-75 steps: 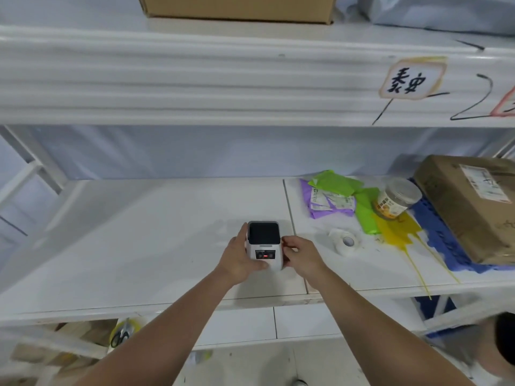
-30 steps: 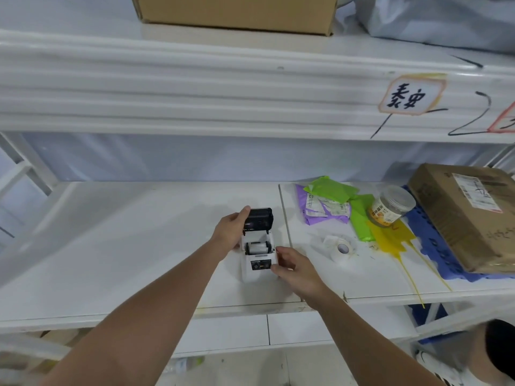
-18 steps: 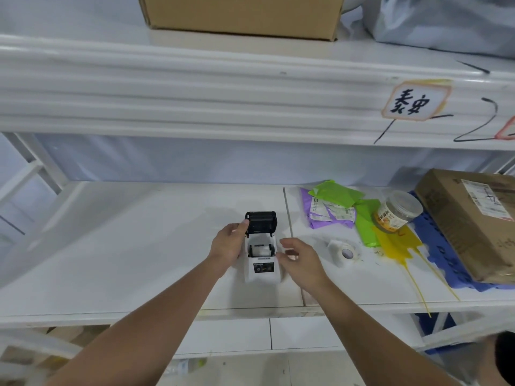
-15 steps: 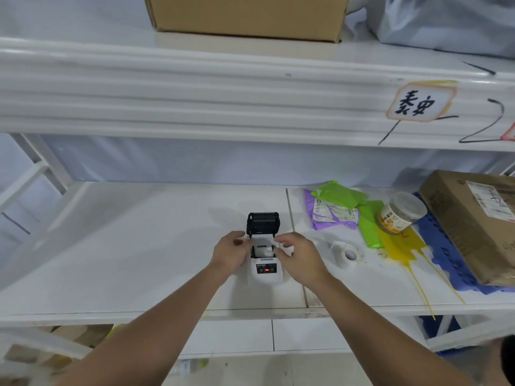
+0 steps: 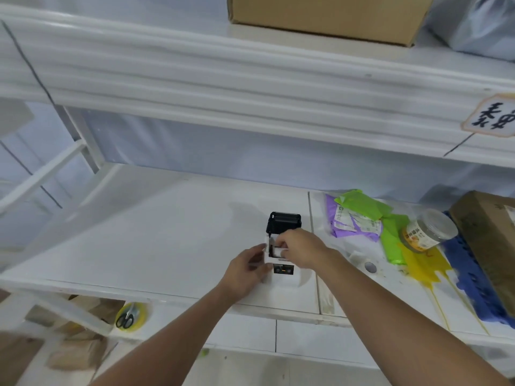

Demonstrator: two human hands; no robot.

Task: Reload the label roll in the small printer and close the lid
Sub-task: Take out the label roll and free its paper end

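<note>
A small white printer (image 5: 287, 277) stands on the white shelf (image 5: 156, 246) with its black lid (image 5: 283, 222) tipped up and back. My left hand (image 5: 245, 270) holds the printer's left side. My right hand (image 5: 301, 247) reaches into the open bay from the right, its fingertips pinched on a small white label roll (image 5: 277, 250) inside. Part of the bay is hidden by my right fingers. A second white roll (image 5: 363, 260) lies on the shelf to the right of the printer, partly behind my right forearm.
Right of the printer lie purple and green bags (image 5: 359, 218), a lidded jar (image 5: 426, 232) on its side, yellow and blue sheets, and a brown carton (image 5: 490, 240). The upper shelf beam (image 5: 250, 87) hangs low overhead. A yellow tub with scissors (image 5: 128, 319) sits below.
The lid went from shut to tipped up. My right hand moved from the printer's side into the open bay and pinched the roll. My head has shifted left and closer.
</note>
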